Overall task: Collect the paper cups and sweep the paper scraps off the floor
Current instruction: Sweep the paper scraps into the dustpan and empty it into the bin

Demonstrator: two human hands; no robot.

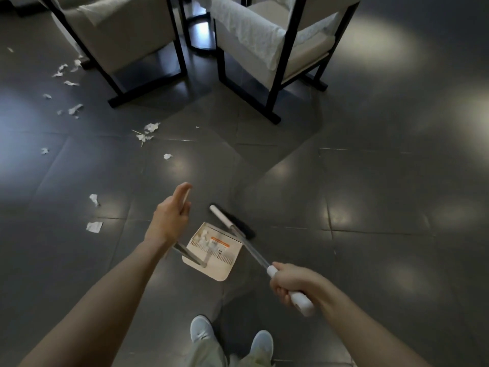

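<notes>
White paper scraps lie scattered over the dark tiled floor on the left, among them a flat piece (94,226), a crumpled one (94,199) and a cluster (151,127) further off. A cream dustpan (214,270) stands on the floor in front of me with a few scraps inside. Its grey handle (189,253) runs up behind my left wrist. My left hand (172,214) hovers above it with fingers stretched out, holding nothing. My right hand (287,283) grips the white handle of a broom (301,300). The black broom head (235,222) rests beside the dustpan. No paper cup is in view.
Two beige armchairs on black frames stand ahead, one at the upper left (124,35) and one at the upper right (267,41), their frame feet on the floor. My light shoes (201,331) show at the bottom. More scraps (64,71) lie by the left chair.
</notes>
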